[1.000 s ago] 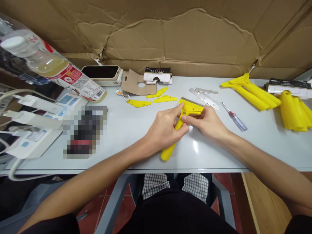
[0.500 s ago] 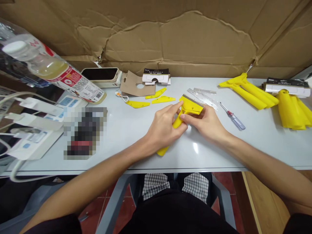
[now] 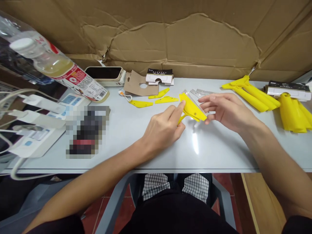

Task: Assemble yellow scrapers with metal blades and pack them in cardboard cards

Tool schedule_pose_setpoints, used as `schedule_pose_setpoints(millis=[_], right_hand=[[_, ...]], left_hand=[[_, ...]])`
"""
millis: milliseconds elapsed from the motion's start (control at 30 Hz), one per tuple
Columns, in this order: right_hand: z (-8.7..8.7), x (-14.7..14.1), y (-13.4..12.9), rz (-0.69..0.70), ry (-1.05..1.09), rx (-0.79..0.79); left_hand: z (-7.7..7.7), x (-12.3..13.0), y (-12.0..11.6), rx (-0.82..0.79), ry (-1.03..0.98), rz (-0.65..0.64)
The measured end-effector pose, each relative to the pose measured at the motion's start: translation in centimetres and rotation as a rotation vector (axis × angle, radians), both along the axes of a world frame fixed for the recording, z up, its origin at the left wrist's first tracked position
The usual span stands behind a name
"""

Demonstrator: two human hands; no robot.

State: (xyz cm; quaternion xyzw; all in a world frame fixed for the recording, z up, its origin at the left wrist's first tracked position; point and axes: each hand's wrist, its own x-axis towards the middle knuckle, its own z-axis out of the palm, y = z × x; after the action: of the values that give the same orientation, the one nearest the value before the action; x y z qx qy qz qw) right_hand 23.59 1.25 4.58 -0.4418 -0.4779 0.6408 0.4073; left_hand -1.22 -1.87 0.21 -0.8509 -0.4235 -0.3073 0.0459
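Observation:
A yellow scraper (image 3: 192, 108) with a metal blade along its upper right edge is gripped near its handle by my left hand (image 3: 164, 125). Just right of the scraper's head, my right hand (image 3: 229, 109) has its fingers apart and slightly curled, with nothing held in them. Whether a fingertip touches the scraper's corner is hard to tell. Behind that hand lie thin metal blades (image 3: 201, 92), partly hidden. Flat yellow pieces with small holes (image 3: 166, 99) rest on the table left of the scraper.
Yellow handles (image 3: 253, 94) and a black-and-white package (image 3: 289, 89) lie at the right. Another package (image 3: 159, 77), brown card (image 3: 137, 85) and a phone (image 3: 104, 72) are at the back. A bottle (image 3: 73, 76) and power strips (image 3: 36, 143) stand left on the table (image 3: 122, 156).
My right hand has let go of the scraper and moved right, its fingers opening. The scraper has turned in my left hand. The screwdriver is now hidden behind my right hand. The view has shifted slightly.

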Motion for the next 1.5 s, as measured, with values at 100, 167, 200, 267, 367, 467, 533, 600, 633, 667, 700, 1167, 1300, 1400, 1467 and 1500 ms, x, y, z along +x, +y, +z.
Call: schedule_pose_setpoints(millis=[100, 167, 200, 267, 367, 467, 533, 600, 633, 667, 700, 1167, 1300, 1400, 1467, 1500], right_hand=[[-0.4, -0.5, -0.1, -0.001, -0.034, -0.01], [-0.6, -0.9, -0.3, 0.018, -0.072, -0.014], [-0.6, -1.0, -0.4, 0.031, -0.087, -0.014], [-0.7, -1.1, -0.4, 0.047, -0.108, -0.003], [-0.9, -1.2, -0.5, 0.023, -0.124, 0.033], [-1.2, -1.3, -0.7, -0.021, -0.146, 0.092], [-1.2, -1.5, -0.9, -0.047, -0.173, 0.128], [-1.2, -1.6, -1.1, -0.063, -0.196, 0.153], [-1.2, -1.6, -1.1, -0.063, -0.203, 0.161], [-1.2, -1.6, -1.2, -0.062, -0.209, 0.168], [-1.2, -1.6, -1.2, -0.059, -0.215, 0.172], [-0.9, -1.7, -1.1, -0.053, -0.256, 0.163], [-1.1, -1.7, -1.0, -0.036, -0.255, 0.156], [-1.2, -1.7, -1.0, -0.039, -0.266, 0.157], [-1.3, -1.7, -1.0, -0.047, -0.269, 0.16], [-1.3, -1.7, -0.9, -0.052, -0.271, 0.161]], left_hand=[[0.2, 0.0, -0.6, 0.064, 0.133, -0.039], [0.4, 0.2, -1.0, 0.073, 0.185, -0.059], [0.5, 0.2, -1.1, 0.075, 0.201, -0.064], [0.6, 0.4, -1.2, 0.083, 0.219, -0.07], [0.6, 0.4, -1.2, 0.081, 0.227, -0.07], [0.5, 0.3, -1.1, 0.065, 0.219, -0.068], [0.3, 0.1, -1.1, 0.062, 0.2, -0.083], [0.2, 0.0, -1.1, 0.069, 0.168, -0.112], [0.1, 0.0, -1.1, 0.069, 0.153, -0.123], [0.1, -0.1, -1.1, 0.064, 0.141, -0.129], [0.0, -0.1, -1.1, 0.053, 0.136, -0.129], [0.4, -0.1, -1.0, 0.107, 0.223, -0.072], [0.6, 0.0, -1.0, 0.073, 0.249, -0.042], [0.6, 0.0, -1.1, 0.085, 0.256, -0.025], [0.5, 0.0, -1.1, 0.094, 0.264, -0.009], [0.5, 0.0, -1.1, 0.097, 0.267, -0.004]])
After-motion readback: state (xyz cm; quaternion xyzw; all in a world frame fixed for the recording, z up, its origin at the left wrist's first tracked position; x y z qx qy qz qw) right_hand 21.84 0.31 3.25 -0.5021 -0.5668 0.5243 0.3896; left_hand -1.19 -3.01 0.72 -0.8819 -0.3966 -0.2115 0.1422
